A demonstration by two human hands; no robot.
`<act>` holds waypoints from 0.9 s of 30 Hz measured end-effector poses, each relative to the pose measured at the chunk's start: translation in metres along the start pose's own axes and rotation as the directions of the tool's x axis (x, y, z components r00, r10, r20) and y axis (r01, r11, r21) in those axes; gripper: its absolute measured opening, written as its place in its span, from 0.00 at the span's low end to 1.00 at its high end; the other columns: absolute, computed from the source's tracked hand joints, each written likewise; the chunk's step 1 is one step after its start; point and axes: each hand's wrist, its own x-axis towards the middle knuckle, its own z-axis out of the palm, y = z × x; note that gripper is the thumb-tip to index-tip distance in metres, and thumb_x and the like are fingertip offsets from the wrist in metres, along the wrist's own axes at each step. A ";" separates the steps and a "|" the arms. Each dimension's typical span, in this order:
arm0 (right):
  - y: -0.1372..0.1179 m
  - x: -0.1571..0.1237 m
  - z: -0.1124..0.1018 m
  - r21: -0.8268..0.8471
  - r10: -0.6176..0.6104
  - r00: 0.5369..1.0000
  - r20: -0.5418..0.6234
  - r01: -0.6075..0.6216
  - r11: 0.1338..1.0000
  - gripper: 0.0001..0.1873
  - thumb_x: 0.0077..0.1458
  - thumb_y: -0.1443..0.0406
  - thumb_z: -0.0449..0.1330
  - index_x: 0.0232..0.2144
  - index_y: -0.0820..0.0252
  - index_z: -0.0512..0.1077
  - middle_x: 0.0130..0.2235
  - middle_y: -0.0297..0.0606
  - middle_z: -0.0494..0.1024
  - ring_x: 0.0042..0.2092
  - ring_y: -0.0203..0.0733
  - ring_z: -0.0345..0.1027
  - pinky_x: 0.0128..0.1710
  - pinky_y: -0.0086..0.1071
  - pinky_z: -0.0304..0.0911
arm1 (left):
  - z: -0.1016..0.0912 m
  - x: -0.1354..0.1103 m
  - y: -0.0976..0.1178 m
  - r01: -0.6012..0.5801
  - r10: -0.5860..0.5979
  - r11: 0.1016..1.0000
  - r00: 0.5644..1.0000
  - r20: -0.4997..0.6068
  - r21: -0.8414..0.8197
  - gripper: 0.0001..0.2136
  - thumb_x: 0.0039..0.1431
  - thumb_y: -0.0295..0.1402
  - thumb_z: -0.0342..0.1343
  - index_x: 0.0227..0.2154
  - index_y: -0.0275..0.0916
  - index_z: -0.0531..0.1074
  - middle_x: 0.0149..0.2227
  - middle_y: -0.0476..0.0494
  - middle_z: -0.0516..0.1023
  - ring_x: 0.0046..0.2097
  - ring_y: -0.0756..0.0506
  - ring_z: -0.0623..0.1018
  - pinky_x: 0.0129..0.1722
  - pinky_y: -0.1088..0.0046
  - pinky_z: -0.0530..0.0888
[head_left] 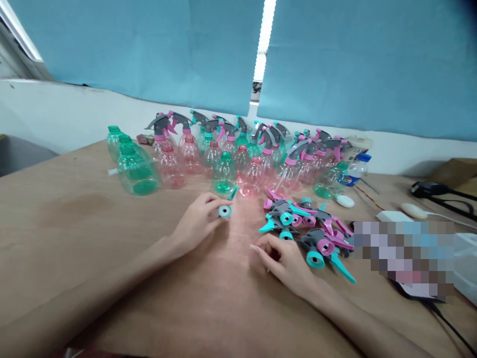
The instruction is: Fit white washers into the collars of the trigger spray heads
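Observation:
My left hand (197,223) is closed around a trigger spray head (225,212). Its teal collar faces me, showing a pale inside with a dark hole, and a teal trigger sticks up to the right. My right hand (288,261) is curled over the table, thumb and fingertips together; whatever they hold, if anything, is too small to make out. Just behind it lies a pile of loose spray heads (315,259), grey with teal or pink parts. Beyond the left hand stand an uncapped green bottle (224,174) and an uncapped pink bottle (253,178).
Behind stand several bottles fitted with spray heads (186,141). Uncapped green bottles (137,171) stand at the left. On the right are a blue-capped water bottle (354,171), a white oval object (345,201), cables and a blurred-out item (406,248) on the wooden table (74,248).

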 end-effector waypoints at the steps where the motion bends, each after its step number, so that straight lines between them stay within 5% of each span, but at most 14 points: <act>1: 0.000 0.000 0.000 0.003 0.005 1.000 -0.005 -0.005 1.000 0.12 0.61 0.62 0.52 0.28 0.60 0.68 0.19 0.28 0.66 0.21 0.32 0.59 0.23 0.26 0.54 | 0.005 -0.001 0.006 -0.046 0.046 0.999 0.999 0.029 0.009 0.13 0.56 0.31 0.57 0.45 0.45 0.73 0.42 0.45 0.71 0.44 0.43 0.73 0.45 0.65 0.72; 7: 0.002 0.000 0.001 0.013 0.050 0.999 -0.022 -0.049 0.999 0.08 0.61 0.62 0.52 0.35 0.59 0.69 0.19 0.26 0.64 0.21 0.32 0.59 0.23 0.26 0.54 | 0.036 -0.012 0.020 -0.053 0.071 0.988 0.990 0.121 -0.146 0.14 0.58 0.30 0.57 0.47 0.46 0.71 0.43 0.47 0.70 0.41 0.46 0.73 0.41 0.69 0.72; 17: 0.001 -0.001 0.004 0.054 -0.028 1.000 0.013 0.027 0.998 0.16 0.59 0.62 0.55 0.49 0.58 0.66 0.22 0.27 0.67 0.22 0.32 0.60 0.23 0.25 0.57 | 0.032 -0.018 0.024 -0.014 0.046 0.977 0.988 0.144 -0.212 0.14 0.55 0.29 0.59 0.45 0.44 0.71 0.44 0.46 0.72 0.37 0.48 0.74 0.38 0.71 0.73; 27: -0.009 -0.009 0.010 -0.363 -0.231 0.966 -0.115 0.176 0.915 0.20 0.62 0.57 0.53 0.48 0.67 0.69 0.21 0.32 0.73 0.21 0.35 0.65 0.23 0.28 0.59 | 0.034 -0.022 0.026 -0.125 0.150 0.968 0.983 0.104 -0.218 0.17 0.54 0.26 0.59 0.47 0.41 0.70 0.44 0.45 0.74 0.44 0.46 0.75 0.44 0.70 0.73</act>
